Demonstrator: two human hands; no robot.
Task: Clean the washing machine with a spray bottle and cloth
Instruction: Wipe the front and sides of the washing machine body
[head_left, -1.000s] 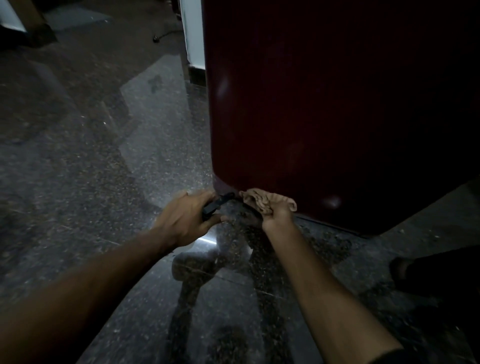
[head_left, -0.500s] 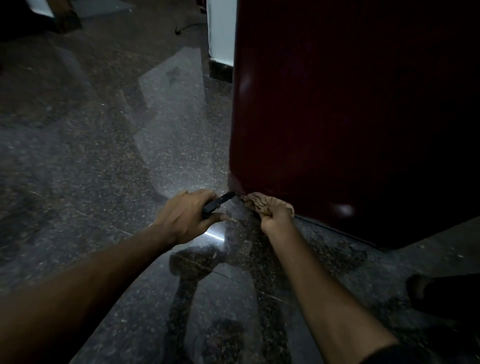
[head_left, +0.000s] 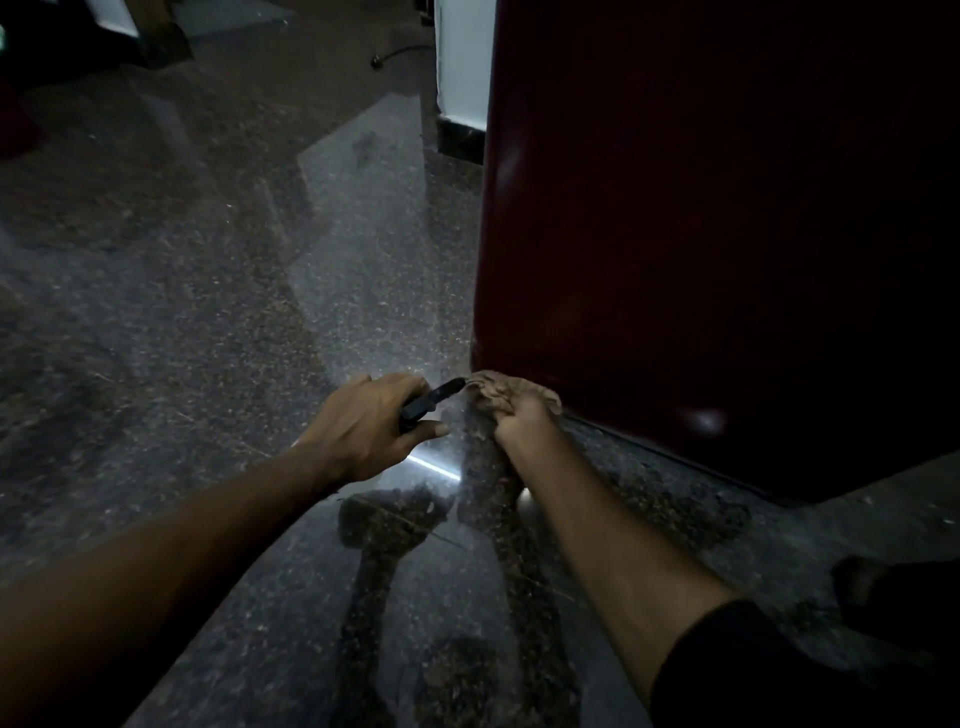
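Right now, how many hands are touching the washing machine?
1. The right hand presses a crumpled cloth against the washing machine at its bottom corner. The left hand is beside it, apart, holding a dark object that points at the cloth.

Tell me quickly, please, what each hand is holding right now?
Left hand: closed on a dark object, identity unclear.
Right hand: closed on the cloth.

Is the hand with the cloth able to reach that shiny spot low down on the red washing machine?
Probably yes. The right hand presses the crumpled tan cloth against the dark red washing machine's bottom corner, and the shiny spot sits farther along the same bottom edge with nothing between them.
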